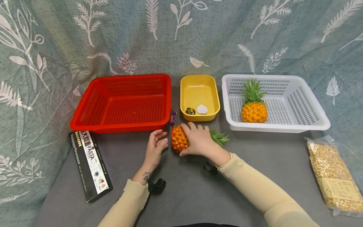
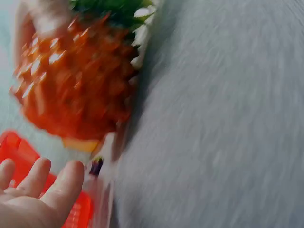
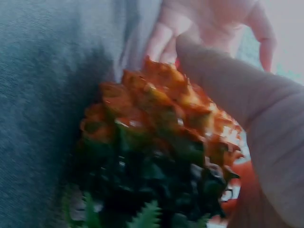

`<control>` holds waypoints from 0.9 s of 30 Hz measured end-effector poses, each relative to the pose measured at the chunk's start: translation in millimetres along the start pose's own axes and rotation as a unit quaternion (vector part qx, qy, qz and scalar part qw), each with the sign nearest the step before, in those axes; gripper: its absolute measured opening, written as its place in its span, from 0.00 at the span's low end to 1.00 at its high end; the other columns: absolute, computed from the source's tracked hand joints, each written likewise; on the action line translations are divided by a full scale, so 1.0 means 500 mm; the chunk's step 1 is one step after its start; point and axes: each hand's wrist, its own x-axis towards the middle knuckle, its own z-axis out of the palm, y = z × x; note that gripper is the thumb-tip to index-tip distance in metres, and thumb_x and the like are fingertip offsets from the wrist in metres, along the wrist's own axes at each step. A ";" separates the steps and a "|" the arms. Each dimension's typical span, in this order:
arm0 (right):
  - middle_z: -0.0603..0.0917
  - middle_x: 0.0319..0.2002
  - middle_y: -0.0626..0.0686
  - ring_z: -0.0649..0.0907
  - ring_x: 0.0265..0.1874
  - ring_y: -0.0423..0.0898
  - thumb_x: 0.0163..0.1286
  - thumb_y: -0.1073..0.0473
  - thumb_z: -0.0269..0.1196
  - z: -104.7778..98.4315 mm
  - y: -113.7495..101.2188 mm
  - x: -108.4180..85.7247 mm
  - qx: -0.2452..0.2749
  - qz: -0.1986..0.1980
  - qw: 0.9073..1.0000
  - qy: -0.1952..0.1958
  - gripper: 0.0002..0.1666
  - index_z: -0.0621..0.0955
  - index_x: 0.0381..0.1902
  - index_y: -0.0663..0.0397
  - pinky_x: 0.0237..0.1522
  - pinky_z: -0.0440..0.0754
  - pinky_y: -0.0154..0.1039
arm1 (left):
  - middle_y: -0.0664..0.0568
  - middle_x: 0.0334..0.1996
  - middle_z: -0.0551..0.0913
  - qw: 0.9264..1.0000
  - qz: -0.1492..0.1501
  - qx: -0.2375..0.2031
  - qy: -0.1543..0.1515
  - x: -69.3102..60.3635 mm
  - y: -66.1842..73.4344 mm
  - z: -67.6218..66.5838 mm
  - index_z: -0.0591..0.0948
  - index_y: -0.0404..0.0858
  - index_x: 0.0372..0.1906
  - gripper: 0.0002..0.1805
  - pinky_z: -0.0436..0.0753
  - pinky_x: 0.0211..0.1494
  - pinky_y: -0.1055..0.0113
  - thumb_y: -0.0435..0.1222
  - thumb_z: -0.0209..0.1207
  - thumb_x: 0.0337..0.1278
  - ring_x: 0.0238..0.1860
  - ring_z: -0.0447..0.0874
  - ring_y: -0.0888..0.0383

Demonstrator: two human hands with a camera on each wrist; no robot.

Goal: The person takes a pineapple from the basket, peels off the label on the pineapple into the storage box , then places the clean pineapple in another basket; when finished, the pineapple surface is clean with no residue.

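An orange toy-like pineapple (image 1: pixel 179 139) lies on its side on the grey table, its green leaves (image 1: pixel 219 138) pointing right. My right hand (image 1: pixel 198 141) grips it from above; in the right wrist view the thumb (image 3: pixel 223 78) wraps over the spiky body (image 3: pixel 152 123). To the left, my left hand (image 1: pixel 155 147) hovers a short way from the fruit's base, fingers loosely bent and holding nothing. The left wrist view has that hand (image 2: pixel 42 199) apart from the pineapple (image 2: pixel 80 80). Just behind the fruit lies a small purple wrapped candy (image 1: pixel 173 117).
Along the back stand a red basket (image 1: pixel 136 127), a yellow tray (image 1: pixel 199 117) with a dark round piece and a white piece, and a white basket (image 1: pixel 279 126) with another pineapple (image 1: pixel 254 112). A pasta box (image 1: pixel 90 165) lies left, a bag of yellow grains (image 1: pixel 333 173) right.
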 end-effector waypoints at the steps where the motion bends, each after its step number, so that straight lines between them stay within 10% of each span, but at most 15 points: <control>1: 0.69 0.59 0.59 0.75 0.47 0.60 0.38 0.32 0.72 0.003 0.000 0.000 -0.004 -0.002 1.000 0.006 0.61 0.62 0.67 0.49 0.46 0.69 0.56 | 0.31 0.56 0.67 1.000 -0.005 -0.012 0.017 0.000 0.003 -0.007 0.56 0.26 0.61 0.25 0.77 0.46 0.74 0.31 0.47 0.62 0.50 0.76 0.54; 8: 0.70 0.57 0.59 0.74 0.47 0.60 0.40 0.37 0.72 0.017 -0.001 -0.010 -0.012 -0.029 0.999 0.034 0.56 0.64 0.65 0.51 0.45 0.70 0.54 | 0.46 0.39 0.76 0.983 -0.020 -0.128 0.131 0.013 0.030 -0.054 0.55 0.35 0.55 0.20 0.82 0.36 0.70 0.29 0.49 0.62 0.31 0.84 0.61; 17: 0.70 0.57 0.56 0.73 0.52 0.57 0.37 0.39 0.74 0.025 -0.007 -0.045 -0.030 -0.123 0.991 0.037 0.56 0.66 0.63 0.50 0.50 0.69 0.54 | 0.54 0.27 0.77 0.964 -0.008 -0.156 0.216 0.034 0.048 -0.083 0.52 0.44 0.47 0.26 0.82 0.30 0.71 0.26 0.56 0.55 0.25 0.83 0.62; 27: 0.69 0.59 0.53 0.69 0.59 0.52 0.36 0.45 0.76 0.034 0.003 -0.073 -0.032 -0.294 0.955 0.029 0.51 0.67 0.60 0.47 0.62 0.64 0.52 | 0.52 0.28 0.76 0.939 0.015 -0.157 0.306 0.045 0.038 -0.089 0.53 0.44 0.48 0.29 0.79 0.24 0.74 0.26 0.59 0.52 0.22 0.80 0.63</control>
